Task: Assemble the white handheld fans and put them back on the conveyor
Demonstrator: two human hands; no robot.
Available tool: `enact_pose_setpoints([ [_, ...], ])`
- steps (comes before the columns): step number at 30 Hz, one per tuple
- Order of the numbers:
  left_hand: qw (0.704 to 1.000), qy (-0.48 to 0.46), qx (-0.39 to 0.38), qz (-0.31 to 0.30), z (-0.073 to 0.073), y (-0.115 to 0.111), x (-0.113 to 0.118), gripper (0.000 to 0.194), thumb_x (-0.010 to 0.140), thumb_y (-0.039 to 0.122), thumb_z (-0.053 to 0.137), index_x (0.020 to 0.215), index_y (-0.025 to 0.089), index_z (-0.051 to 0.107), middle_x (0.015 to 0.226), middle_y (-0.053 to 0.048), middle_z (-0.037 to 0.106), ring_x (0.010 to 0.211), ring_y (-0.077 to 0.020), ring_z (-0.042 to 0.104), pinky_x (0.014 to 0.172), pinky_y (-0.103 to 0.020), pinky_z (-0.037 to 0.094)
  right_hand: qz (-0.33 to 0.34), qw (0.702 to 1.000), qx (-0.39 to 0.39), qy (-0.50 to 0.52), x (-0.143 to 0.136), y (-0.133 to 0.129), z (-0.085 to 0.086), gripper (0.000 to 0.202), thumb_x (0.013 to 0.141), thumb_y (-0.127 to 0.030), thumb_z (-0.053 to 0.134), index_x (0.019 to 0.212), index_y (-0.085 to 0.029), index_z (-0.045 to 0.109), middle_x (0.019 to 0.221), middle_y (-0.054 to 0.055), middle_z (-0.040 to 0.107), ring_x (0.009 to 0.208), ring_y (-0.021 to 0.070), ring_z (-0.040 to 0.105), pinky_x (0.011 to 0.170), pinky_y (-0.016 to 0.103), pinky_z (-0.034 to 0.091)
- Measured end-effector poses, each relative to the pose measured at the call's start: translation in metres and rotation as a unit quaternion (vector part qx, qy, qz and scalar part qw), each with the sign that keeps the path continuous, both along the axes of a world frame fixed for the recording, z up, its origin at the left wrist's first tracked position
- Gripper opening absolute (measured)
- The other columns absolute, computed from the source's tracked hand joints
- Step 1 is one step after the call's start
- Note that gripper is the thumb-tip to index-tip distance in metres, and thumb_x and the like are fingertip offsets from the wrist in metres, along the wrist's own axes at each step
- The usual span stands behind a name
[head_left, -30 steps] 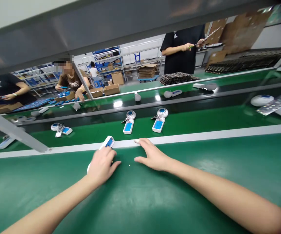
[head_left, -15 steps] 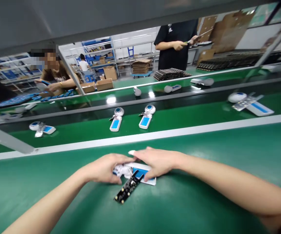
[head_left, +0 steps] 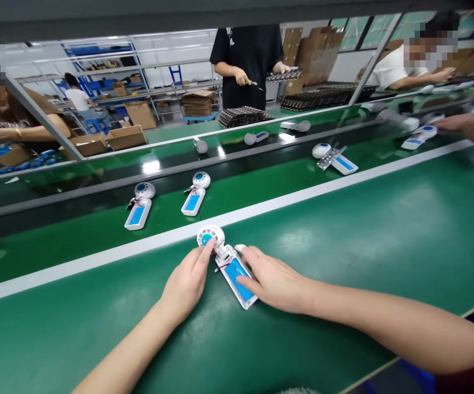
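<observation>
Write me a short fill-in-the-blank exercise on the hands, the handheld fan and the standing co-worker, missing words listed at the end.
1. The left hand is at the ____ end of the handheld fan, not the rectangular one.
2. The right hand is on the handle, whose flat panel is ____.
3. The worktop is ____.
4. Beyond the belt, the standing co-worker wears ____.

Missing words: round; blue; green; black.

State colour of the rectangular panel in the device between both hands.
Blue panel; shows best in the head view.
</observation>
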State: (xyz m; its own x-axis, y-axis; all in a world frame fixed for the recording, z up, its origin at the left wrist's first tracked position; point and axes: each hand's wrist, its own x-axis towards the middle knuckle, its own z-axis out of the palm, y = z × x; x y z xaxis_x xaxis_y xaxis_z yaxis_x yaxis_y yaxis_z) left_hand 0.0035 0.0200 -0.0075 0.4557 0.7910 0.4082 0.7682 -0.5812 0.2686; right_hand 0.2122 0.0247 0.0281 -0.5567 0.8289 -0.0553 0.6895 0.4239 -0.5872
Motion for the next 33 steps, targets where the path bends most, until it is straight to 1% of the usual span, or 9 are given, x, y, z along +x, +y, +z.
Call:
enact_pose_setpoints([
  [3, 0.995, -0.083, -0.037, 0.041, 0.006, -0.001, 0.003, 0.038, 0.085, 0.014, 0.032, 0.121, 0.026, 0.039, 0.112, -0.007, 0.045, 0.101, -0.0135, 0.051, 0.085, -0.027, 0.045, 0.022, 0.993, 0.119, -0.012, -0.006, 0.007, 0.003, 0.020, 0.081, -0.026, 0.051, 0.098, -0.017, 0.050, 0.097, 0.008, 0.051, 0.088, 0.0211, 0.047, 0.077, 0.036, 0.038],
  [6, 0.994, -0.065, -0.072, 0.050, 0.008, -0.006, 0.004, 0.023, 0.083, 0.016, 0.035, 0.092, 0.021, 0.056, 0.112, -0.008, 0.041, 0.104, -0.0163, 0.048, 0.086, -0.031, 0.045, 0.057, 0.993, 0.106, 0.015, -0.014, 0.019, 0.002, 0.008, 0.079, -0.019, 0.053, 0.086, -0.016, 0.055, 0.086, 0.005, 0.052, 0.084, 0.0185, 0.047, 0.076, 0.032, 0.039],
  [11, 0.991, -0.018, -0.106, 0.079, 0.006, -0.012, 0.007, 0.020, 0.079, 0.036, 0.049, 0.087, 0.021, 0.060, 0.117, -0.009, 0.040, 0.110, -0.0264, 0.039, 0.090, -0.046, 0.041, 0.055, 0.994, 0.051, 0.082, -0.016, 0.026, -0.008, 0.007, 0.076, -0.013, 0.054, 0.081, -0.015, 0.059, 0.084, 0.005, 0.051, 0.084, 0.0165, 0.048, 0.074, 0.028, 0.041],
  [16, 0.972, -0.078, -0.194, 0.108, 0.009, -0.005, 0.016, 0.025, 0.083, 0.037, 0.041, 0.075, 0.022, 0.060, 0.103, -0.005, 0.047, 0.099, -0.0200, 0.044, 0.087, -0.041, 0.043, 0.055, 0.992, 0.042, 0.104, -0.013, 0.024, -0.011, 0.012, 0.075, -0.011, 0.056, 0.085, -0.016, 0.062, 0.079, 0.003, 0.051, 0.081, 0.0159, 0.049, 0.072, 0.027, 0.042],
  [18, 0.977, -0.079, -0.175, 0.093, 0.009, -0.004, 0.017, 0.021, 0.083, 0.034, 0.043, 0.078, 0.023, 0.059, 0.103, -0.005, 0.046, 0.099, -0.0195, 0.044, 0.086, -0.039, 0.043, 0.051, 0.991, 0.034, 0.122, -0.012, 0.026, -0.014, 0.012, 0.076, -0.013, 0.056, 0.084, -0.017, 0.063, 0.079, 0.003, 0.051, 0.082, 0.0157, 0.050, 0.073, 0.027, 0.043],
  [21, 0.993, -0.058, -0.086, 0.063, 0.007, -0.006, 0.015, 0.014, 0.082, 0.028, 0.046, 0.082, 0.024, 0.060, 0.108, -0.005, 0.045, 0.102, -0.0212, 0.040, 0.086, -0.039, 0.041, 0.054, 0.985, 0.029, 0.164, -0.013, 0.028, -0.022, 0.014, 0.079, -0.016, 0.054, 0.087, -0.018, 0.065, 0.085, 0.004, 0.055, 0.087, 0.0156, 0.051, 0.080, 0.029, 0.043],
  [24, 0.995, -0.061, -0.024, 0.072, 0.003, -0.009, 0.011, 0.013, 0.081, 0.024, 0.048, 0.083, 0.024, 0.060, 0.104, -0.006, 0.045, 0.099, -0.0212, 0.040, 0.082, -0.038, 0.042, 0.063, 0.975, 0.045, 0.207, -0.016, 0.025, -0.033, 0.016, 0.081, -0.019, 0.052, 0.090, -0.019, 0.066, 0.093, 0.005, 0.056, 0.093, 0.0157, 0.051, 0.084, 0.030, 0.042],
  [28, 0.985, -0.128, -0.041, 0.104, -0.002, -0.012, 0.012, 0.014, 0.081, 0.026, 0.047, 0.081, 0.025, 0.060, 0.101, -0.006, 0.043, 0.099, -0.0207, 0.042, 0.083, -0.039, 0.042, 0.033, 0.967, 0.037, 0.248, -0.023, 0.018, -0.037, 0.019, 0.085, -0.023, 0.048, 0.086, -0.018, 0.066, 0.087, 0.004, 0.056, 0.087, 0.0145, 0.052, 0.080, 0.028, 0.043],
  [33, 0.951, -0.250, -0.092, 0.157, -0.010, -0.012, 0.025, 0.016, 0.081, 0.033, 0.047, 0.080, 0.025, 0.060, 0.099, -0.006, 0.041, 0.097, -0.0203, 0.046, 0.084, -0.040, 0.045, 0.007, 0.966, 0.018, 0.259, -0.025, 0.019, -0.032, 0.024, 0.088, -0.023, 0.042, 0.076, -0.017, 0.062, 0.076, 0.001, 0.050, 0.074, 0.0118, 0.049, 0.068, 0.023, 0.042],
])
